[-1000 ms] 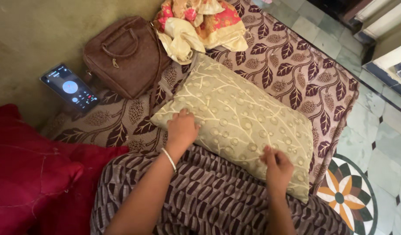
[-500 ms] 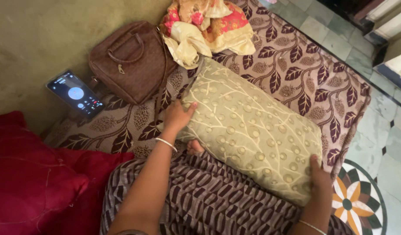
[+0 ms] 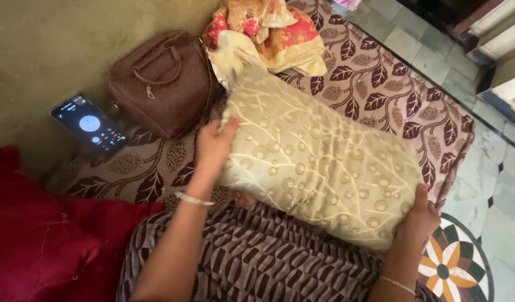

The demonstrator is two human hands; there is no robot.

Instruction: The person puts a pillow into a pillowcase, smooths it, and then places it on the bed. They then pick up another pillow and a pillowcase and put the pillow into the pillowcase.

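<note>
A bed covering (image 3: 380, 95) printed with dark leaves on a pale brown ground spreads out beyond and to both sides of the fingers. Nearer than the fingers lies the person's lap in brown patterned cloth (image 3: 257, 257), and off to the left of the left hand sits a red cushion (image 3: 39, 235). Between the two hands is the beige cushion (image 3: 319, 162), embroidered with pale branches and round dots, lifted and tilted just above the lap. The left hand (image 3: 212, 148) clasps its left end, fingers (image 3: 226, 127) curled over the edge with the palm against the side. The right hand (image 3: 422, 215) grips the lower right corner, fingers wrapped round behind it so only the back of the hand shows. Past the left fingers a brown handbag (image 3: 162, 81) leans at the wall, touching a heap of floral cloth (image 3: 268, 33) that lies beyond the cushion's far end. Left of the bag a phone (image 3: 89, 124) rests with its screen lit. Each wrist wears a thin bangle (image 3: 193, 199).
</note>
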